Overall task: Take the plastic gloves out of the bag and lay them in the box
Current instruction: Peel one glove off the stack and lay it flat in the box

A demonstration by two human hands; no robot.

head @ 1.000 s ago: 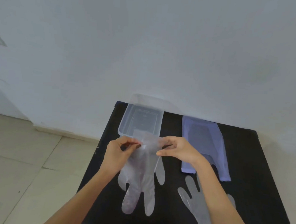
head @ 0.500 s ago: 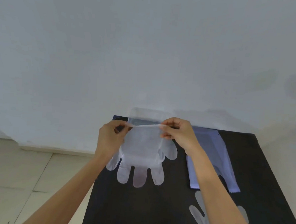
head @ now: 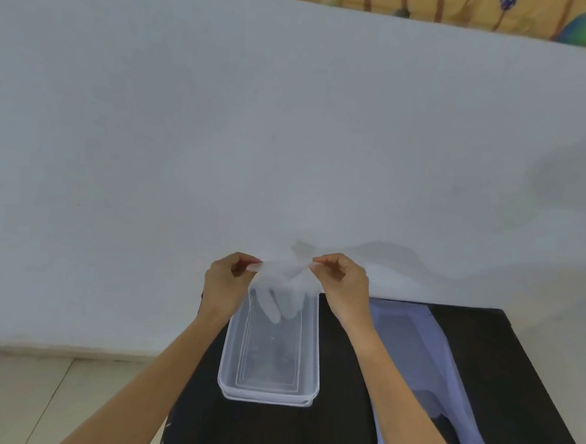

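Observation:
A clear plastic glove (head: 282,291) hangs by its cuff between my two hands, its fingers pointing down into the far end of the box. My left hand (head: 228,281) pinches the cuff's left corner and my right hand (head: 344,283) pinches the right corner. The clear rectangular plastic box (head: 267,390) stands open on the black table (head: 340,430), below and in front of the glove. To its right a pale lilac plastic bag (head: 417,353) lies flat on the table, partly behind my right forearm.
A white wall rises just behind the table. Beige floor tiles (head: 33,405) show at the lower left. The table's left edge runs close beside the box. A colourful picture (head: 435,7) hangs high on the wall.
Both hands have carried the glove away from me, from the near table surface to above the box's far end. The view has tilted up; the second glove on the table has left the picture.

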